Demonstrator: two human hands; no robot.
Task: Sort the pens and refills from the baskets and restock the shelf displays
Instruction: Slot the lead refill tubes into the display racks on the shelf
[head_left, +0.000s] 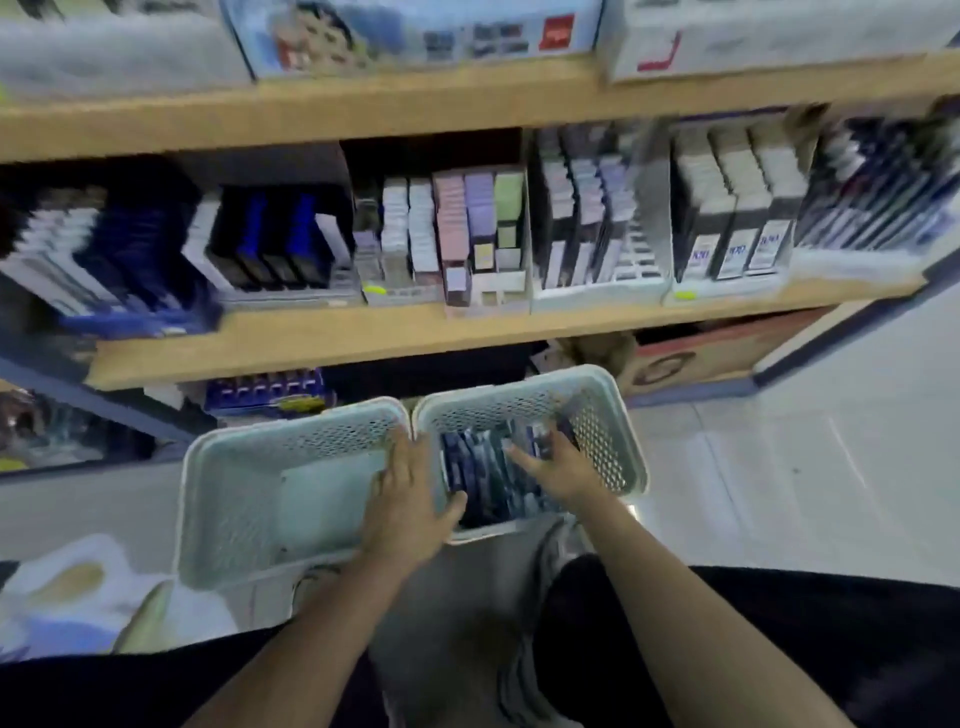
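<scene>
Two pale mesh baskets stand side by side on the floor below the shelves. The left basket (228, 499) shows only its bare bottom. The right basket (608, 415) holds several dark blue pen or refill packs (467, 467) standing on edge. My left hand (405, 504) straddles the walls where the baskets meet, with the thumb inside the right basket and the fingers on the left basket's side, gripping that wall. My right hand (558, 467) reaches into the right basket and its fingers close round a blue pack (541, 439). Motion blur hides the exact hold.
The wooden shelf (363, 332) above carries rows of display trays with boxed pens and refills (483, 234). A blue display box (270, 395) sits on the bottom shelf behind the baskets. A cardboard box (717, 353) lies lower right, a white bag (78, 587) lower left. My knees are below.
</scene>
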